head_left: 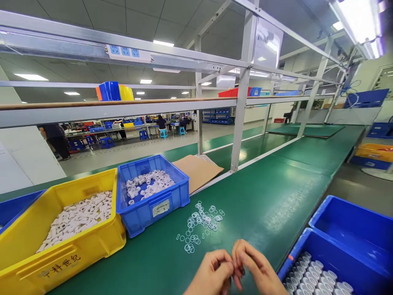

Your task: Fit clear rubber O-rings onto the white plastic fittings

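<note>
My left hand and my right hand meet low in the view, above the green bench top. Both have their fingers curled and pinched together, tips touching each other. Whatever they hold between them is hidden by the fingers. Just beyond them lies a loose heap of thin white rings, some overlapping and some scattered toward the left. At the lower right, a blue bin carries rows of white cylindrical parts standing close together.
Left of the rings, a blue bin and a yellow bin contain small white tubular pieces. Brown cardboard lies behind. A metal post and shelf rise over the green bench. Another blue bin sits at right.
</note>
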Tool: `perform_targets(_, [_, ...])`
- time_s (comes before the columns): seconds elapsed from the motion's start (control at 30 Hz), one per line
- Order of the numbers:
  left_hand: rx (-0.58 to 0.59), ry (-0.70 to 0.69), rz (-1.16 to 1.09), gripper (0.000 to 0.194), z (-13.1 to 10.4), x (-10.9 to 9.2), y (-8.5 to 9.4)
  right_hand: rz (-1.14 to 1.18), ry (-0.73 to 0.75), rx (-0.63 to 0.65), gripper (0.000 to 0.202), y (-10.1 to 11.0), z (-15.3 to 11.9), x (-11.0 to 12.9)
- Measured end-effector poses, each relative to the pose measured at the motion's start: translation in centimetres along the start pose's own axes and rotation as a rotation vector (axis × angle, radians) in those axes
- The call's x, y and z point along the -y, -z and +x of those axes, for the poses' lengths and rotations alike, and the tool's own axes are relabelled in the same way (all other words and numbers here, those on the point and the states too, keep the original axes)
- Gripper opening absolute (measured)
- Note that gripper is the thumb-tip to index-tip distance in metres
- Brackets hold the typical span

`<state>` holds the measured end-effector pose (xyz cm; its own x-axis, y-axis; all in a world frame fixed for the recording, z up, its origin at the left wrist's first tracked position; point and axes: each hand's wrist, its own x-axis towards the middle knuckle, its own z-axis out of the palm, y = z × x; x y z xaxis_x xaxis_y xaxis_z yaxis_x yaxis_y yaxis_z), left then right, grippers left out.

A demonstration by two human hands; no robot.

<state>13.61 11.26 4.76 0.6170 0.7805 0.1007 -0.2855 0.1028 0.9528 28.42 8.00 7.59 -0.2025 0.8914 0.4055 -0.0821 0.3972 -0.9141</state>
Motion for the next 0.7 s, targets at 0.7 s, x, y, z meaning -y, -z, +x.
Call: perform_targets(0.7, [-0.038, -0.209, 0.142, 0.039, -5.2, -8.8, -0.6, 0.341, 0.240, -0.019, 0.022, -5.2, 1.9, 2.5])
